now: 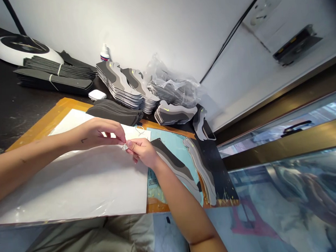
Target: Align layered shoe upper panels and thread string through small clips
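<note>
My left hand reaches in from the left with its thumb and forefinger pinched together. My right hand meets it fingertip to fingertip, also closed in a pinch. Between them is a small, crumpled whitish piece, too small to name. Both hands are above a large white sheet. A thin white loop lies just beyond the fingers. To the right of my right hand, grey shoe-upper pieces rest on a light-blue sheet.
Behind the sheet stand dark grey cut pieces, stacked grey shoe uppers and a plastic-wrapped stack. Banded black strips and a white lamp base are at the back left. A window frame borders the right.
</note>
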`<state>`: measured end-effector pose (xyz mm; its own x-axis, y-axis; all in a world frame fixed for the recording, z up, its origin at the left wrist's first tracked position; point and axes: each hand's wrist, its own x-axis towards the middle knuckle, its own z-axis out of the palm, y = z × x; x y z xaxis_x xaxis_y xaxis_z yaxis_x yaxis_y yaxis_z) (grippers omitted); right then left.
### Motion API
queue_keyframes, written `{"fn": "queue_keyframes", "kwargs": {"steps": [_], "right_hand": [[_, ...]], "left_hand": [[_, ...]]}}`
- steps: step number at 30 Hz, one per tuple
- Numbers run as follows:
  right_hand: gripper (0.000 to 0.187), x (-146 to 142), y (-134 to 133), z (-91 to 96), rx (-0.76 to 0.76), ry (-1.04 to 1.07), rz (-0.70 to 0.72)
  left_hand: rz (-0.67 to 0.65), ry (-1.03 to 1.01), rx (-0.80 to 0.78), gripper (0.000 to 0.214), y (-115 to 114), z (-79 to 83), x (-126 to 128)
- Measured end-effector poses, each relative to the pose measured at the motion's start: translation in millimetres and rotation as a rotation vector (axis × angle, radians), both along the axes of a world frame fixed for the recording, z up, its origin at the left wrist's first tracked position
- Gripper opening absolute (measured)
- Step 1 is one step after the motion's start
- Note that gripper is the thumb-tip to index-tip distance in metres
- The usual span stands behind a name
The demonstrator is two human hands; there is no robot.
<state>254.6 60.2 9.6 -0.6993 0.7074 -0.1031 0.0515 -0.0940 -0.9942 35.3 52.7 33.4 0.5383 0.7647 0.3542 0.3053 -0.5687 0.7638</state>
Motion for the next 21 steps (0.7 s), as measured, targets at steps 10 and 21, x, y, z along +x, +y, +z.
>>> {"fn": "queue_keyframes", "kwargs": {"steps": [10,21], "right_hand": [[0.056,1,2,-0.7,-0.105,-0.040,0.107],[0.056,5,4,-1.1,-0.072,-0.029,0.120]], "left_hand": [[-0.146,0.205,0.031,0.016,3,1.6,-5],[0.040,0.376,0.112,0.014,-11,0.3,9]]}}
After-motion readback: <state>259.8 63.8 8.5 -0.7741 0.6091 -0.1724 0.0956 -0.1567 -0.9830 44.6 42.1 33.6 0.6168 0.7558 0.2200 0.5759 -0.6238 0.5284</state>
